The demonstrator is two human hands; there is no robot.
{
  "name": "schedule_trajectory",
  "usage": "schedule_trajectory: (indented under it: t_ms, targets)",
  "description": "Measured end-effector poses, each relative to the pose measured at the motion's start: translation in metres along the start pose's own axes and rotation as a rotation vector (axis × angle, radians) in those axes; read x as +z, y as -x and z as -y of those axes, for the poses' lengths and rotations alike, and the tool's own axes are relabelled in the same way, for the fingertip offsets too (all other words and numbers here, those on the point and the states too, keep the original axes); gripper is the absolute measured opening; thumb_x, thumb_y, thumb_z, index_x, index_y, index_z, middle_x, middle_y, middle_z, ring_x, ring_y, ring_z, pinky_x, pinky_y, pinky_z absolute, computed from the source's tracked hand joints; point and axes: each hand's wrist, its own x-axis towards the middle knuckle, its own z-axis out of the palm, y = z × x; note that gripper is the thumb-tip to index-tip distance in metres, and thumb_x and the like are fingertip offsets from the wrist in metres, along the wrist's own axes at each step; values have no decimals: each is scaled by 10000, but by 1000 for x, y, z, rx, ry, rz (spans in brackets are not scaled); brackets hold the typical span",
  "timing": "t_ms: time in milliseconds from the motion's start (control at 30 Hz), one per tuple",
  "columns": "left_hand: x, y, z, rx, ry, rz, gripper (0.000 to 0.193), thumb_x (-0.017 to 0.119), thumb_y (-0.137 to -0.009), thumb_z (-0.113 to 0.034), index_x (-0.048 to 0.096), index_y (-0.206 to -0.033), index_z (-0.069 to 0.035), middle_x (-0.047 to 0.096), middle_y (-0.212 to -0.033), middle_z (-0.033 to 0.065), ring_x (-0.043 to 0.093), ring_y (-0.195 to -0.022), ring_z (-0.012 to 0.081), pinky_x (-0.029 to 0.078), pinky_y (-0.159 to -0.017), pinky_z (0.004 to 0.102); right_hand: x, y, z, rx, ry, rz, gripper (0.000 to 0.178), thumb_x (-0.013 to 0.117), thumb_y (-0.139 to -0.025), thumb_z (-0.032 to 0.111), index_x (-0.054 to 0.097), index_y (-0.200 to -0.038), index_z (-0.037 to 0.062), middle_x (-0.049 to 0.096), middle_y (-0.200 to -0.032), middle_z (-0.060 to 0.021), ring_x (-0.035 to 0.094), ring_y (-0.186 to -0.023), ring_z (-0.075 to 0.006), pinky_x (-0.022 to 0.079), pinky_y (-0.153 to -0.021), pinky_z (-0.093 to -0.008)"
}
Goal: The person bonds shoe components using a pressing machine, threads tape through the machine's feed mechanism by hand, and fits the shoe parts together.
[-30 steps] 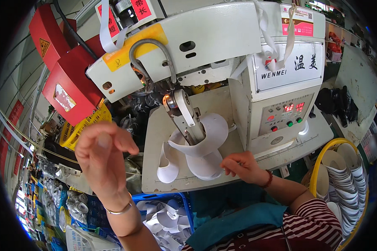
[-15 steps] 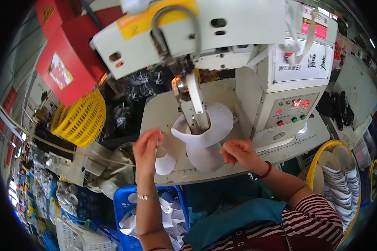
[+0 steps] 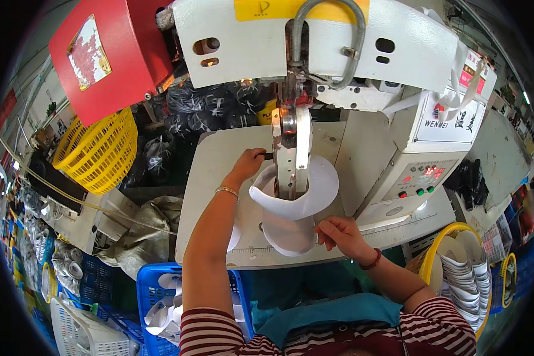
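A curved white sheet piece (image 3: 323, 187) wraps around the upright metal head (image 3: 291, 160) of a machine. Beneath it a paler, rounded white piece (image 3: 288, 234) reaches toward the table's front edge. My left hand (image 3: 247, 164) is stretched out left of the head, its fingers closed on a short dark lever (image 3: 267, 156). Close by the right edge of the pale piece is my right hand (image 3: 341, 237), fingers curled in, with nothing visible in them. Another white piece (image 3: 235, 236) shows only partly, behind my left forearm.
The machine's white body (image 3: 406, 166) with its lit panel rises at the right. A blue basket (image 3: 148, 276) of white pieces stands below left, a yellow basket (image 3: 427, 261) of stacked white pieces at right. A red housing (image 3: 110, 53) hangs upper left, above a yellow basket (image 3: 98, 151).
My left hand has moved forward from above the left white piece onto the dark lever. My right hand stays beside the pale piece. The whole view has shifted.
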Motion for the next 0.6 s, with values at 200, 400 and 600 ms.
schedule_trajectory:
  t_ms: [200,400,600]
  targets:
    - [-3,-23,26,-127,1,57,300,461,-824,-226,652,-886,-4,657,-872,178,635,-822,321,479,-741,393,7,-15,-23,41,26,33,259,512,-934,216,622,-862,-7,592,-682,-27,511,-534,-57,412,-494,-188]
    - [-16,3,-19,141,-219,-211,322,453,-836,-240,598,-718,22,615,-757,208,611,-739,359,463,-679,420,18,-22,-45,-95,52,-39,152,591,-882,143,616,-835,1,584,-653,-20,532,-551,-60,436,-500,-216]
    - [-37,21,-73,-65,-115,-87,296,450,-844,-205,654,-854,10,635,-824,204,611,-794,359,473,-731,399,17,-19,-51,-206,255,-121,145,615,-862,131,600,-834,-11,584,-642,-28,543,-569,-66,440,-515,-219]
